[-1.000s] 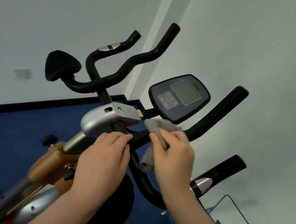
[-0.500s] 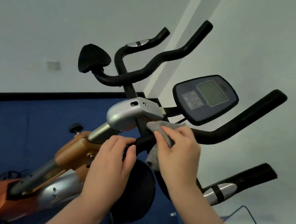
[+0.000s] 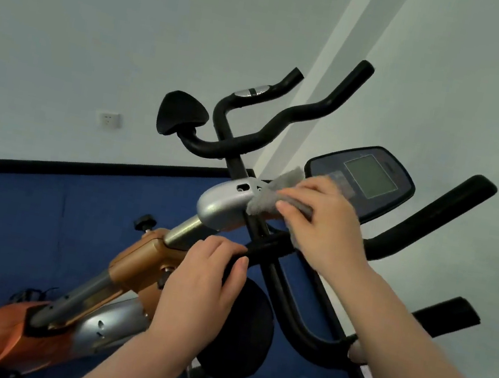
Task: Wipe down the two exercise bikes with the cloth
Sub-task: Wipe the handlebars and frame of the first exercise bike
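Right hand point(image 3: 329, 231) at about 2 o'clock from frame centre, fingers curled over a crumpled grey fleecy cloth point(image 3: 277, 193), pinning it against the near end of the silver metal stem cover point(image 3: 223, 204) of the near orange-and-silver exercise bike point(image 3: 139, 256). Cloth bunches up at 12 o'clock of the hand and touches the lower left edge of the dark oval console with grey LCD screen point(image 3: 370, 178). Part of the cloth is hidden under the palm.

Left hand point(image 3: 203, 286) at 6 o'clock from centre, wrapped around the black foam handlebar crossbar point(image 3: 268, 247), thumb on top, fingers closed round the bar. Just at 9 o'clock of this hand sits the brushed steel post going into the orange frame clamp point(image 3: 146, 251), with a small black adjustment knob point(image 3: 144, 223) at 10 o'clock.

Black handlebar grips run out to 3 o'clock: upper grip point(image 3: 447, 213), lower grip point(image 3: 447, 313). A round black pad point(image 3: 238, 331) hangs below the left hand at 5 o'clock.

Second exercise bike's black curved handlebars point(image 3: 281, 122) stand behind at 12 o'clock, with a black padded rest point(image 3: 181, 112) at 11 o'clock. White wall socket point(image 3: 110, 120) at 10 o'clock. Blue floor point(image 3: 24, 218) with black skirting fills 9 o'clock.
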